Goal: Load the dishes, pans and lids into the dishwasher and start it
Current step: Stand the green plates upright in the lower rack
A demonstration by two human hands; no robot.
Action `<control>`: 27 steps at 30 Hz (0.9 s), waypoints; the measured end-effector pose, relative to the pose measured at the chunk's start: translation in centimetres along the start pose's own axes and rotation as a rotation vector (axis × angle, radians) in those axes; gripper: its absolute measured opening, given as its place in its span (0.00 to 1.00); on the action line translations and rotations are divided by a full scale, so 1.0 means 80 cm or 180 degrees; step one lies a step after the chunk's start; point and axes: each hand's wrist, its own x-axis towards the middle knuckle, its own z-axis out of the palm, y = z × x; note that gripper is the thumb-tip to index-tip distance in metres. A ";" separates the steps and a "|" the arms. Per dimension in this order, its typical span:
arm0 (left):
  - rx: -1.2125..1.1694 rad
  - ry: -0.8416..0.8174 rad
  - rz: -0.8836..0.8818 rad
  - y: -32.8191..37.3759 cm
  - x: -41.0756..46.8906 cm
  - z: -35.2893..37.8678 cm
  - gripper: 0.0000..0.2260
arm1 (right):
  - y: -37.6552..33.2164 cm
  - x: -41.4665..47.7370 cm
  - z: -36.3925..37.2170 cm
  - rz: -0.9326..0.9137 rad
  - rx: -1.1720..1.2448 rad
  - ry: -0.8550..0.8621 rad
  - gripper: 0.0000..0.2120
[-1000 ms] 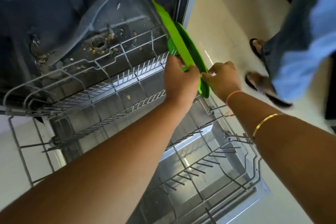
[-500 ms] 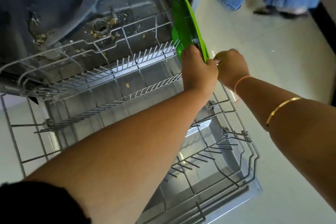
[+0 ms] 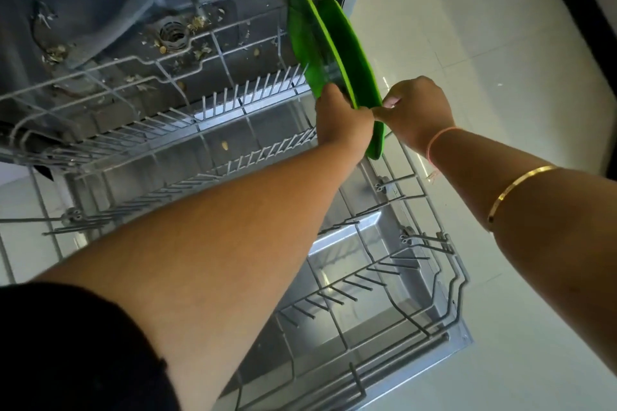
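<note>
Two green plates stand on edge at the far right end of the pulled-out lower rack (image 3: pixel 207 110) of the open dishwasher. My left hand (image 3: pixel 340 120) grips the lower rim of the left green plate (image 3: pixel 303 40). My right hand (image 3: pixel 417 110) pinches the rim of the right green plate (image 3: pixel 350 50). The two plates sit close together, slightly apart at the top. The wire rack holds nothing else that I can see.
Food scraps lie around the drain (image 3: pixel 172 35) on the dishwasher tub floor. The open door (image 3: pixel 350 277) lies flat below the rack. Pale tiled floor (image 3: pixel 484 27) stretches to the right, with a dark cabinet base (image 3: pixel 581 3) along its far edge.
The plates have separated slightly and stand more upright in the rack. The view has shifted, and the other person's legs have left the frame.
</note>
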 end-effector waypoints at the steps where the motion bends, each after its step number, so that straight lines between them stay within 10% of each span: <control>1: 0.0006 -0.0097 -0.0165 -0.004 0.005 -0.002 0.09 | 0.001 0.001 0.001 0.0005 0.0025 -0.0008 0.11; 8: 0.0014 -0.0770 -0.0663 -0.024 0.014 -0.010 0.17 | 0.002 -0.001 0.005 0.0045 0.0080 0.0027 0.12; 17: 0.0692 -0.0219 -0.0155 -0.014 -0.027 -0.032 0.28 | -0.034 -0.039 -0.003 0.0304 -0.0027 0.0277 0.23; 27: 0.1403 0.0024 0.0859 0.016 -0.133 -0.153 0.21 | -0.168 -0.150 -0.045 -0.0792 -0.0097 0.0020 0.15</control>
